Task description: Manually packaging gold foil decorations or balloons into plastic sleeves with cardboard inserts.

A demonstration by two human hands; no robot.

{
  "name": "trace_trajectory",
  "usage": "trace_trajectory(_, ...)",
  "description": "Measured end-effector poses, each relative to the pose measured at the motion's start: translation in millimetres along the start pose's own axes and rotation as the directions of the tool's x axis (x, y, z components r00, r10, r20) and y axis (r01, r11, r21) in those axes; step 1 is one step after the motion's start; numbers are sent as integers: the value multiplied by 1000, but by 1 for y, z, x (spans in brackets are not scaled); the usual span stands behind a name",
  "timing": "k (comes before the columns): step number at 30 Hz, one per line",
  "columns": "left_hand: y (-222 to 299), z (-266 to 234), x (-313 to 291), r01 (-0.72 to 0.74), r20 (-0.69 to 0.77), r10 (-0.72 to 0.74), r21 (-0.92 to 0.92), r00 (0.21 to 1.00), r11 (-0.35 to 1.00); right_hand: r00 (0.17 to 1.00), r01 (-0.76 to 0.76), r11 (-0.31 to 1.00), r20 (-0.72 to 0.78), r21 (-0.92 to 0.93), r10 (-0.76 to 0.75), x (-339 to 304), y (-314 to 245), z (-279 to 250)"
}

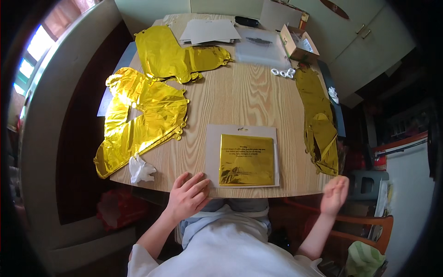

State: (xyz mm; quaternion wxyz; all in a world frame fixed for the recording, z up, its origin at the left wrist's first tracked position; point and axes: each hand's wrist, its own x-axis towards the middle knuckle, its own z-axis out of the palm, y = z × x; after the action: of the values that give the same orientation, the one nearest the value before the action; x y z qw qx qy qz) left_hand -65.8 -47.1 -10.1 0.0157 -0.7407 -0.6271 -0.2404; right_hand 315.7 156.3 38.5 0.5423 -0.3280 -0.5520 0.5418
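Note:
My left hand (188, 196) lies on the table's near edge with its fingers spread. Its fingertips are beside the lower left corner of a grey backing card (212, 152). On that card sits a folded gold foil balloon (247, 159) in a clear sleeve with dark print. My right hand (335, 195) is at the table's near right corner, fingers curled and slightly blurred; whatever they may hold is hidden. Just beyond it lies a long flat gold foil balloon (318, 111) along the right edge.
Two more flat gold foil balloons (159, 55) (152, 108) cover the left side. White crumpled pieces (140, 170) lie near left. At the back are grey cards (210, 32), a clear plastic sleeve (263, 53), a small open box (300, 44) and white rings (284, 73). A chair (369, 231) stands right.

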Motion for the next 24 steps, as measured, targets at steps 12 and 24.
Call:
trace_trajectory(12, 0, -2, 10, -35, 44, 36, -29, 998, 999, 687, 614, 413, 713, -673, 141, -14, 16, 57)
trace_trajectory(24, -1, 0, 7, -84, -16, 84, -5, 996, 996, 644, 733, 310, 765, -606, -27, -18, 40, 57)
